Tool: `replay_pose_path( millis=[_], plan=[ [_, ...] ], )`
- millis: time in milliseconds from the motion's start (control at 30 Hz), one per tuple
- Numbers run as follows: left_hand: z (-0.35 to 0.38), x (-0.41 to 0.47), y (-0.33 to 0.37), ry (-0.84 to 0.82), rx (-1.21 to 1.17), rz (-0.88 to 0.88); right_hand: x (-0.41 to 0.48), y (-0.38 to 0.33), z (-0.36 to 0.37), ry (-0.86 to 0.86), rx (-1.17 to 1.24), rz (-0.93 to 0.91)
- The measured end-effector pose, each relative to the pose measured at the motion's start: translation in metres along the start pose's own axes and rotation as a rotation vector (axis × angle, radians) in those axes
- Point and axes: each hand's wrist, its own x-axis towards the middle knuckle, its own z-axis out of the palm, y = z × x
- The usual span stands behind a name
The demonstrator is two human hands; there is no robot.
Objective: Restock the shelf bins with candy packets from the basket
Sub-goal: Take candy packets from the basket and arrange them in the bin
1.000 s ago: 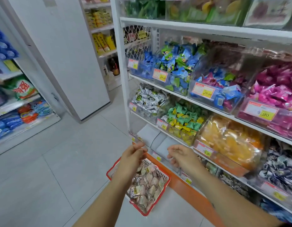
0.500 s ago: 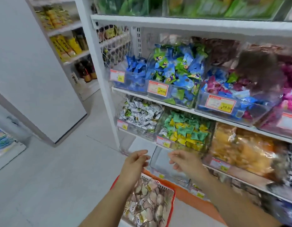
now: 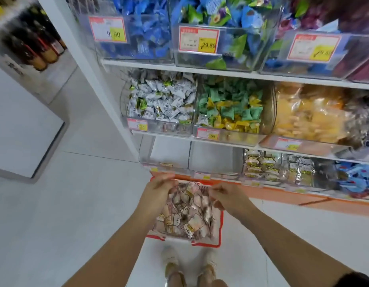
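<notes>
Head view: the red basket [image 3: 206,244] stands on the floor [image 3: 55,204], tight against the foot of the shelf unit [image 3: 109,100].
Candy packets [image 3: 187,216]: small pale wrappers with cartoon faces, heaped loose to the basket's rim (blur hides the print).
Left hand [image 3: 158,192]: over the basket's far left corner, fingers curled down among packets; whether it grips any, I cannot tell.
Right hand [image 3: 228,198]: at the far right edge, fingertips drawn together; a hold cannot be confirmed.
Empty bins [image 3: 165,152]: two clear ones on the unit's lowest level, above the basket, beside a bin of matching packets [image 3: 260,164].
Step in hand: gather a modest handful, clear the rim, tip it behind a bin's lip.
</notes>
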Motion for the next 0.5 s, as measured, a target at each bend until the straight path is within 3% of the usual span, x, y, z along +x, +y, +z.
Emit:
replay_pose_path(
  millis=[300, 500],
  plan=[
    [-0.002, 0.059, -0.102, -0.035, 0.015, -0.07, 0.061, 0.083, 0.038, -0.004, -0.191, 0.112],
    [-0.027, 0.144, -0.193, -0.075, 0.139, -0.069, 0.149, 0.146, 0.093, 0.003, -0.225, 0.121]
  ],
)
